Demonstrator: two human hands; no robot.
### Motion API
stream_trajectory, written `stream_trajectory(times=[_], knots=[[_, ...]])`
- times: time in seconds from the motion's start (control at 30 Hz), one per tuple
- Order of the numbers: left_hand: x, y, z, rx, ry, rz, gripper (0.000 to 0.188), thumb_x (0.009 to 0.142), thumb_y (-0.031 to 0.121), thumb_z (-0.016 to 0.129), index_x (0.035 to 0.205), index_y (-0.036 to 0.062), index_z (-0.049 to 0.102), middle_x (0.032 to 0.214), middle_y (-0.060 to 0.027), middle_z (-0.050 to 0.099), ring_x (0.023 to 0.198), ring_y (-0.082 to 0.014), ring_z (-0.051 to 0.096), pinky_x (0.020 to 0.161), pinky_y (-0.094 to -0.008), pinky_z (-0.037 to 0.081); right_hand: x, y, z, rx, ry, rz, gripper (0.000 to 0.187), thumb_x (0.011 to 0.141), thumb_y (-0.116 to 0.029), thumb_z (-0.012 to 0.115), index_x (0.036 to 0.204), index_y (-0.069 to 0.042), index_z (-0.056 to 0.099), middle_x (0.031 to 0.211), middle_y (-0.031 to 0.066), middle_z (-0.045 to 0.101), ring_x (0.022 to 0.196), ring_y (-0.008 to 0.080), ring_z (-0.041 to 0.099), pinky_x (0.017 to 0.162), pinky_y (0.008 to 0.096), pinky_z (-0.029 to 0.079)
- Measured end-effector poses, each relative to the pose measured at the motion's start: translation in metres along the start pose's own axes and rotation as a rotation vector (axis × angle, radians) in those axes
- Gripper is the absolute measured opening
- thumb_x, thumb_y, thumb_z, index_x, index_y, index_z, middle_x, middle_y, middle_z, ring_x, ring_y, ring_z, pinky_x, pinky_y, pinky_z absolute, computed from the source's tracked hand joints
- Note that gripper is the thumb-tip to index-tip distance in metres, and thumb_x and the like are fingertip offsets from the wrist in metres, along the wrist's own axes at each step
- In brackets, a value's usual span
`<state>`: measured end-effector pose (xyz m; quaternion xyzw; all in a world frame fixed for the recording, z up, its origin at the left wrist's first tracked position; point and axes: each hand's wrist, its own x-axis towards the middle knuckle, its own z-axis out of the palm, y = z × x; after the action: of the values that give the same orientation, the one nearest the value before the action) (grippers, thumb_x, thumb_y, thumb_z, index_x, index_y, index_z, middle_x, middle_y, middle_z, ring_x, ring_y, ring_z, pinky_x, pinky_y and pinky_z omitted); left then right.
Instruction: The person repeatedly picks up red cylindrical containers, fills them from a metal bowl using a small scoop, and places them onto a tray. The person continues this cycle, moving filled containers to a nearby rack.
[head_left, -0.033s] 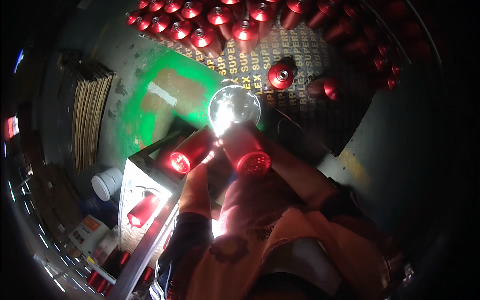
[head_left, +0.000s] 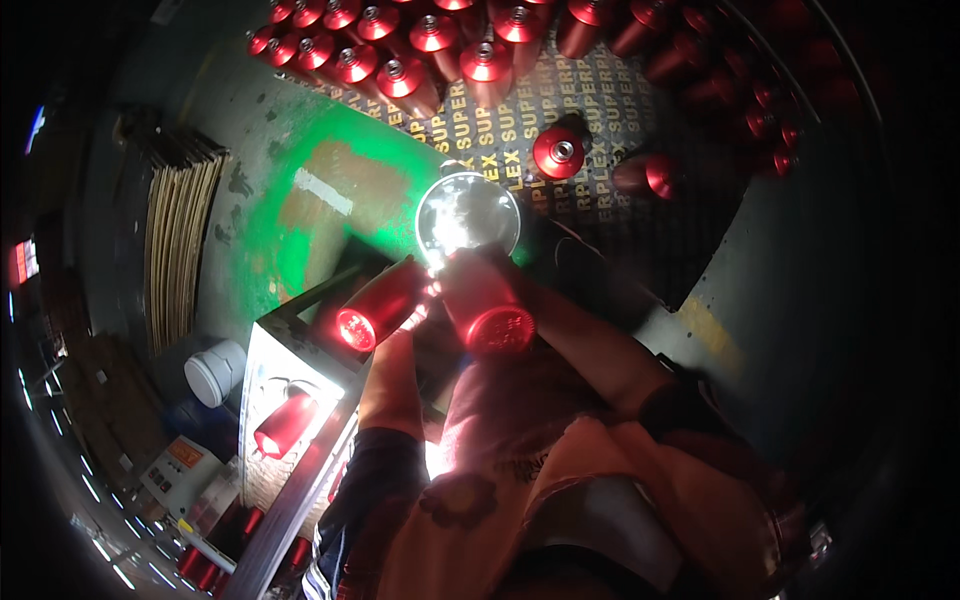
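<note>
I hold two red metal cylinders side by side just below a shiny round metal disc (head_left: 467,212). My left hand (head_left: 398,345) grips the left cylinder (head_left: 372,308), whose end face points toward me. The right cylinder (head_left: 490,305) is in my right hand (head_left: 556,318), and its top sits close to the disc's lower rim. The two cylinders almost touch at their far ends. Glare at the disc hides the fingertips.
Several red cylinders (head_left: 430,45) stand in rows on a dark printed board (head_left: 600,200) beyond, with two apart (head_left: 558,152). At lower left are a lit metal frame (head_left: 262,345) holding one lying cylinder (head_left: 285,422), a white tub (head_left: 215,372), stacked cardboard sheets (head_left: 175,245) and a green-painted floor (head_left: 300,215).
</note>
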<state>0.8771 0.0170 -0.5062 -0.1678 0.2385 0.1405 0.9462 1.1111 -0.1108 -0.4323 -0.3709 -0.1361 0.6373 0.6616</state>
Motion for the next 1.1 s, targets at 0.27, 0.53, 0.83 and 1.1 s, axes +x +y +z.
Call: stream_trajectory(times=[0.27,0.53,0.83,1.1], knots=[[0.011,0.004,0.105,0.759,0.252,0.598,0.061,0.098,0.046,0.053,0.136,-0.0014,0.05,0.12,-0.0153,0.063,0.107,-0.0297,0.063,0.092,-0.0455,0.053,-0.138,-0.153,-0.068,-0.571,0.381,-0.113,0.041,0.094,-0.021,0.05,0.129,-0.002,0.06,0.124,0.0102,0.062,0.115,0.0206,0.058,0.104,0.0344,0.043],[0.147,-0.065,0.194,1.904,0.022,1.21,0.039,0.078,0.01,0.081,0.116,0.0087,0.073,0.135,-0.0088,0.052,0.112,-0.0198,0.055,0.098,-0.0344,0.047,-0.181,-0.167,-0.149,-1.506,0.99,-0.59,0.046,0.069,-0.009,0.082,0.111,-0.025,0.076,0.139,0.0077,0.048,0.124,0.029,0.047,0.102,0.0372,0.045],[0.201,-0.098,0.227,2.425,0.028,1.375,0.031,0.074,0.018,0.084,0.104,0.0238,0.08,0.135,-0.0077,0.054,0.121,-0.0294,0.048,0.103,-0.0375,0.043,-0.175,-0.165,-0.155,-1.648,1.082,-0.52,0.041,0.072,-0.007,0.081,0.107,-0.028,0.077,0.14,0.0071,0.048,0.128,0.0308,0.042,0.102,0.0404,0.044],[0.236,-0.096,0.243,1.92,-0.131,1.022,0.028,0.083,0.0,0.072,0.109,0.0081,0.076,0.117,-0.0062,0.064,0.107,-0.0183,0.062,0.093,-0.0286,0.05,-0.147,-0.192,-0.172,-1.253,1.02,-0.568,0.023,0.085,-0.004,0.073,0.107,-0.012,0.073,0.108,0.0065,0.06,0.094,0.017,0.06,0.083,0.0279,0.049]])
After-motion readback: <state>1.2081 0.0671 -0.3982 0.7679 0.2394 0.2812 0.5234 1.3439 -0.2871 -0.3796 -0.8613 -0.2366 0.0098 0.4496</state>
